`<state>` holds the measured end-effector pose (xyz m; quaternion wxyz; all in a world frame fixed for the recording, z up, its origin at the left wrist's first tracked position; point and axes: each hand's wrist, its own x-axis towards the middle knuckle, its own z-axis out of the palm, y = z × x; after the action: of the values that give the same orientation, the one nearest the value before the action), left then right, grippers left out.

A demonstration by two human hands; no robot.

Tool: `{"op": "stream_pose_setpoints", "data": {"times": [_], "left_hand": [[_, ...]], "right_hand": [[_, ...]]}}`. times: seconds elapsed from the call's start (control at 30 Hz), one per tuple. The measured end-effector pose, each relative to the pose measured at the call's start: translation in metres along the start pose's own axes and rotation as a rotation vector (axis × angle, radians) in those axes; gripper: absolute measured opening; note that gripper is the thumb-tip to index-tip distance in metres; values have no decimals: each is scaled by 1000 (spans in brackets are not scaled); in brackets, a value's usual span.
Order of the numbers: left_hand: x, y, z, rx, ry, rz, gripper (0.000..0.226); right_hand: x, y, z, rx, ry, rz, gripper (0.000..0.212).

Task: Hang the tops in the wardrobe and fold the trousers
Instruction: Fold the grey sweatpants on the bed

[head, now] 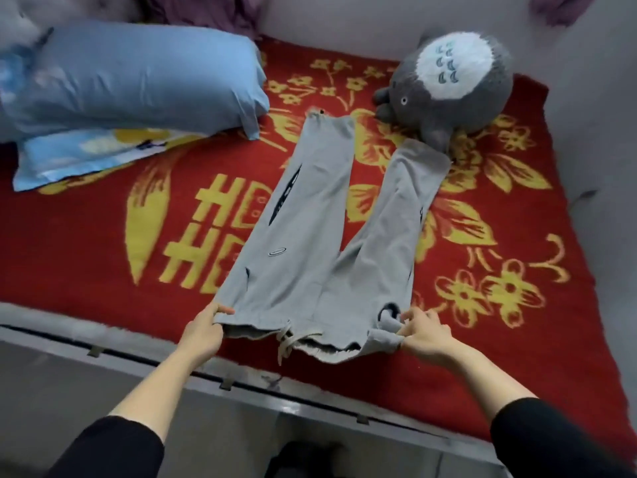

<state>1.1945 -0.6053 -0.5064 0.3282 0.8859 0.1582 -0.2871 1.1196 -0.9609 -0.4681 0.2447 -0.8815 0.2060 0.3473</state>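
Here the left hand (203,331) and right hand (425,334) each pinch the waistband of grey trousers (320,243) spread on the bed (103,236). A plush toy (451,84) touches the right leg's cuff; a blue pillow (138,77) lies left.

I see grey trousers (310,257) spread flat on the red and yellow blanket (138,236) covering the bed, legs pointing away and parted in a V. My left hand (203,331) pinches the waistband's left corner; my right hand (425,334) grips its bunched right corner. A blue pillow (138,77) lies far left, and a grey plush toy (448,84) touches the right leg's hem.
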Motion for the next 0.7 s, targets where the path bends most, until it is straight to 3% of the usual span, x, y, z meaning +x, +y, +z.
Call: {"op": "stream_pose_setpoints", "data": {"times": [0.07, 0.3, 0.4, 0.5, 0.57, 0.7], "left_hand": [[8, -28, 12, 33, 18, -37, 48], [48, -84, 75, 141, 89, -176, 38], [43, -83, 121, 107, 47, -221, 28], [31, -73, 178, 12, -81, -290, 18], [23, -69, 221, -125, -187, -364, 31], [1, -54, 289, -334, -236, -449, 43]], "right_hand": [[17, 6, 31, -49, -82, -36, 14], [64, 18, 103, -130, -228, 7, 52], [84, 36, 115, -75, -154, 57, 51], [108, 59, 126, 26, -54, 39, 30], [121, 68, 131, 59, 28, 46, 20], [142, 76, 142, 221, 209, 148, 32]]}}
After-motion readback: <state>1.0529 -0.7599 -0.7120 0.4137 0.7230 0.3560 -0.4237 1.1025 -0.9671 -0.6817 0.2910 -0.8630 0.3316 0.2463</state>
